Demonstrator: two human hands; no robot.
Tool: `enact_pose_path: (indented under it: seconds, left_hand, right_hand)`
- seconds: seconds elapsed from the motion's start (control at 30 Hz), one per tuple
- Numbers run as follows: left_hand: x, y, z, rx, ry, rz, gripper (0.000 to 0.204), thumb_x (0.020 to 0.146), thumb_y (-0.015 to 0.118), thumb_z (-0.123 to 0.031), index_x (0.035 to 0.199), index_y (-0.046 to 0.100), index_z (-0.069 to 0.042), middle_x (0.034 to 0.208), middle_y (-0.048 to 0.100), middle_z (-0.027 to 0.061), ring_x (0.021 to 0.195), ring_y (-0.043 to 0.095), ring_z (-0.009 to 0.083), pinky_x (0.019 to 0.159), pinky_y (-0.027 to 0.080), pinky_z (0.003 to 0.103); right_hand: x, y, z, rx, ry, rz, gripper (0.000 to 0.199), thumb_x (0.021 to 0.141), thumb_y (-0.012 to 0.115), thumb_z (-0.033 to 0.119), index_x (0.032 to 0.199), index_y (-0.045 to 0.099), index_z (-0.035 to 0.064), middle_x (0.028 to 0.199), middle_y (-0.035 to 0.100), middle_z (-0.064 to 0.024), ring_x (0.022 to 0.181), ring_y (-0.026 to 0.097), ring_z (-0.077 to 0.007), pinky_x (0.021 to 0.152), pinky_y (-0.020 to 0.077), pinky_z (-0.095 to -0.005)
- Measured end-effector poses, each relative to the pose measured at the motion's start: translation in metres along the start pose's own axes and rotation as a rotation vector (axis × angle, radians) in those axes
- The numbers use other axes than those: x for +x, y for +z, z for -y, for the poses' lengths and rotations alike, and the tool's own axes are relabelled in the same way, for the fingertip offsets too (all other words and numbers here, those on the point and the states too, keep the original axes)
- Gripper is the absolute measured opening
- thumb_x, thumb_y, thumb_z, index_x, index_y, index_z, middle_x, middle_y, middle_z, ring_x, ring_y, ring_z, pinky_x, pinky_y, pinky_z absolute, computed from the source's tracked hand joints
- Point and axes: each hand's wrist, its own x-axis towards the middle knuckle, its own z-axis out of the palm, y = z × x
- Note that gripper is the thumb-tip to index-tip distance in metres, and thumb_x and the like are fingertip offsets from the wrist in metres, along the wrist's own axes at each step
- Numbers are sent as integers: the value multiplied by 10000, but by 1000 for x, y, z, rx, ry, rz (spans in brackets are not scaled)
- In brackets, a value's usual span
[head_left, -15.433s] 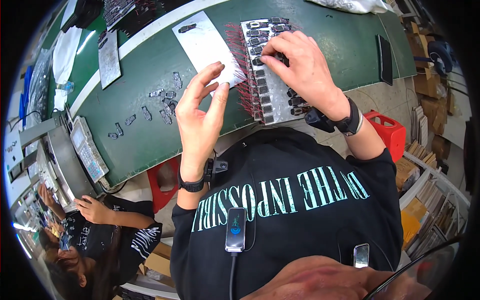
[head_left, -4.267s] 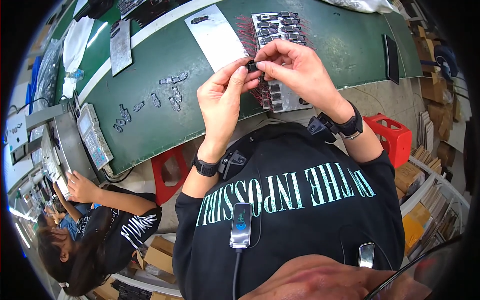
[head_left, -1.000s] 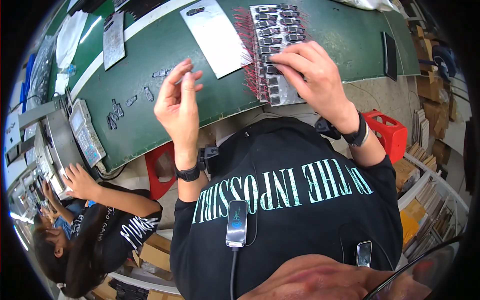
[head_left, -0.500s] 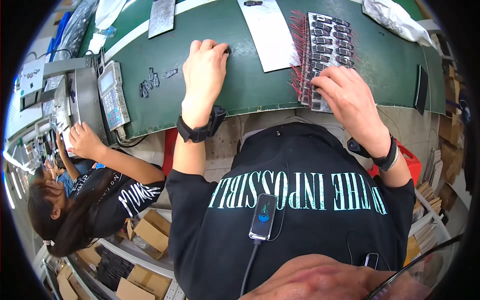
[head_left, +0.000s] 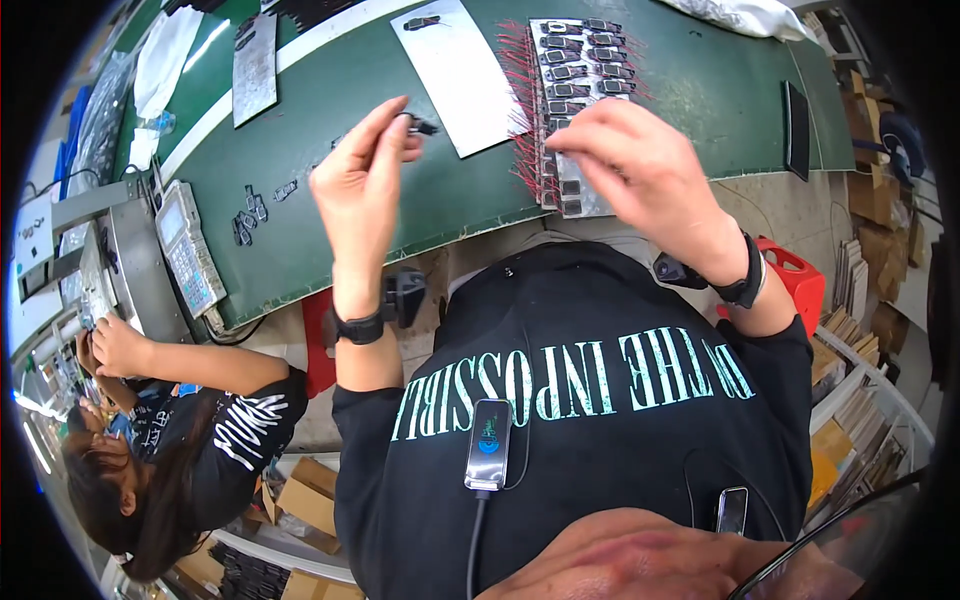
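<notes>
My left hand [head_left: 362, 175] is raised over the green table [head_left: 455, 195], pinching a small black part [head_left: 424, 126] between thumb and fingers. My right hand [head_left: 645, 160] is above the near half of a pale board [head_left: 552, 75] holding rows of small black rectangular parts [head_left: 563, 73] with thin red wires at the sides. Its thumb and fingertips are pressed together near the board's left row; whatever is between them is too small to make out. The hand hides some of the right row. Left of my left hand lie several loose black parts [head_left: 250, 212].
A white board [head_left: 465, 95] with one black part lies left of the filled board, and a grey metal plate [head_left: 255, 85] farther left. A keypad device [head_left: 188, 255] stands at the table's left edge. A black bar [head_left: 797, 130] lies right. A co-worker's hand [head_left: 122, 347] is at far left.
The view has shifted, so the table things appear farther left. My left hand has turned, showing the black part more plainly. My right hand stays by the filled board, fingertips pressed together.
</notes>
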Motion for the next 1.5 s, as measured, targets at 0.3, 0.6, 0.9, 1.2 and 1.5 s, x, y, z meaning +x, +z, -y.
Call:
enact_pose_path:
  seconds: [0.3,0.6,0.9,1.2,1.5]
  left_hand:
    - [-65,72,12,-589,-134,53,175,1015,582,-84,1103,585,67,936,728,166,820,729,178,720,605,276]
    - [-65,87,2,-606,-165,56,132,993,611,-51,1067,589,57,911,729,138,800,724,158,728,597,268]
    - [-64,81,8,-528,-132,48,106,977,636,-45,1022,613,49,891,729,112,788,715,133,721,582,252]
    - [-56,75,1,-693,-251,131,169,1009,593,-76,1097,618,67,949,735,154,844,737,191,758,601,279]
    - [-18,62,-10,-765,-337,122,187,1020,574,-82,1116,610,74,963,733,177,876,742,219,785,613,299]
  right_hand:
    - [-47,62,23,465,204,-341,144,921,645,-27,1052,702,-14,1056,693,-81,917,684,-133,791,555,-260]
    - [-36,67,10,1034,412,-359,135,947,640,-7,1068,699,-16,1089,680,-57,912,680,-120,844,559,-247]
    - [-34,65,5,759,351,-330,155,953,654,21,1100,690,-10,990,698,-39,888,667,-82,819,557,-224]
    - [-20,69,-1,739,513,-274,115,942,679,56,1039,673,-6,934,692,-13,836,658,-55,766,552,-208]
    - [24,52,-14,700,489,-181,107,944,675,70,1024,671,-1,912,690,-4,812,652,-48,740,548,-207]
